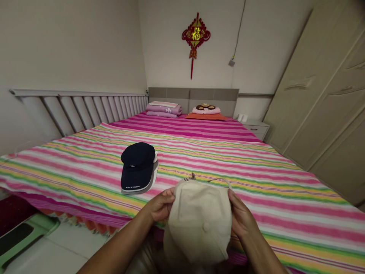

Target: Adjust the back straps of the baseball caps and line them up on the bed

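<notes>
A beige cap [199,217] is held up in front of me at the near edge of the bed, its crown with the top button facing me and its back strap at the far side. My left hand [163,205] pinches its left edge, thumb on top. On the opposite edge, my right hand [239,213] grips the fabric, some of its fingers hidden behind the cap. A dark navy cap [138,165] with white lettering on its brim lies on the striped bedspread to the left, partly over a grey and white cap [153,177].
Folded purple bedding [164,109] and a pink folded item [207,110] sit by the headboard [171,93]. A metal rail [85,93] runs along the left. At right stand a nightstand [255,125] and wardrobe [310,87]. A green stool [31,236] is at lower left.
</notes>
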The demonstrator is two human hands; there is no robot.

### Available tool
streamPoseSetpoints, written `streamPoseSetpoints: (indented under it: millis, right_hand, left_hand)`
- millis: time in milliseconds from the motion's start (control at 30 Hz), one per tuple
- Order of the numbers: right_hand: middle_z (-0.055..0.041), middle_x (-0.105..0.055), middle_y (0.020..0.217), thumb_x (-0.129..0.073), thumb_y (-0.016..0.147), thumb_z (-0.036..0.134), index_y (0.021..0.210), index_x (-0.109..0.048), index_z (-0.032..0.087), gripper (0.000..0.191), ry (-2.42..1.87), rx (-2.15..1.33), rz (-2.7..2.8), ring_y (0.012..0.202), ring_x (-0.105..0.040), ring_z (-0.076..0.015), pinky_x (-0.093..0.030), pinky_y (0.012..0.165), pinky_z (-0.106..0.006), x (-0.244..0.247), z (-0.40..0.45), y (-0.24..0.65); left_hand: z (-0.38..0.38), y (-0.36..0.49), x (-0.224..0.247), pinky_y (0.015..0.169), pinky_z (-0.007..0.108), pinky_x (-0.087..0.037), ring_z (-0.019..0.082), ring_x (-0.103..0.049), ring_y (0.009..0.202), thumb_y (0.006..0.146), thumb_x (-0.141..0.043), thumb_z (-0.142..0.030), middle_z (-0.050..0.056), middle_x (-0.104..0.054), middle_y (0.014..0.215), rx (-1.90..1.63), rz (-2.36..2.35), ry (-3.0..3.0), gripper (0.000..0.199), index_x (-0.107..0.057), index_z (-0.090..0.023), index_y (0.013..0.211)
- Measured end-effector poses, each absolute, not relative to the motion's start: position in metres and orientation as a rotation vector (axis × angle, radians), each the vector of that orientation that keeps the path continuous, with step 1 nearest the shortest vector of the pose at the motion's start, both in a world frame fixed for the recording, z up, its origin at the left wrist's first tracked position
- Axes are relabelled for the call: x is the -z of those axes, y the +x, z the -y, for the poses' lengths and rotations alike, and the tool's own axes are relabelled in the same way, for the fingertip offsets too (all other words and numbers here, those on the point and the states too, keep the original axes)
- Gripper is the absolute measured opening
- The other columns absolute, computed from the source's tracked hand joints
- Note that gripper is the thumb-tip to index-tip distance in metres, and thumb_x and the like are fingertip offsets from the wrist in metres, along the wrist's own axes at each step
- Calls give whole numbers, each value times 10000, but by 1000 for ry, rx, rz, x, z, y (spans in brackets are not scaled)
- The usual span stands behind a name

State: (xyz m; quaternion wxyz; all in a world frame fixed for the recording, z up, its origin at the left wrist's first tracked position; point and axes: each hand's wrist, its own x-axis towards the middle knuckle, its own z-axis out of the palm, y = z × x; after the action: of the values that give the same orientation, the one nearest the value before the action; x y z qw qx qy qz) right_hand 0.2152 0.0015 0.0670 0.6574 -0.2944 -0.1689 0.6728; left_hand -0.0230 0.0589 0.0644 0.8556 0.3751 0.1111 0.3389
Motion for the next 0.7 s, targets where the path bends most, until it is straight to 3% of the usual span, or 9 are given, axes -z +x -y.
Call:
streamPoseSetpoints:
  millis: [233,400,500,700]
  right_hand:
    - [41,-699,647,-716,622,192,749,-652,218,144,-725,-1599,404,623,-642,-143,-492,705,-271,-60,-38,225]
    - [-38,-716,756,-710,592,404,834,-662,193,324,-655,-1692,487,828,-634,-251,-451,803,-400,-75,-43,229]
    - [-59,-719,736,-717,544,470,785,-677,177,381,-630,-1758,522,897,-612,-272,-418,848,-418,-63,-32,227]
    - [12,-716,653,-754,510,310,696,-683,239,211,-601,-1718,504,856,-625,-237,-402,883,-389,-44,-17,220]
  left_hand:
    - [-72,-18,-47,763,285,-458,186,-638,776,684,-604,-113,76,-681,797,-870,-323,715,316,-584,-119,999]
    - [-84,-5,-67,838,315,-436,177,-634,818,679,-578,-83,40,-686,812,-1048,-328,551,344,-569,-163,1014]
    - [-83,3,-73,863,311,-423,152,-638,792,708,-532,-73,8,-689,793,-1135,-334,430,350,-557,-195,1035]
    - [-74,0,-85,884,276,-401,146,-619,856,696,-492,-84,17,-691,802,-1124,-256,393,365,-572,-168,1042]
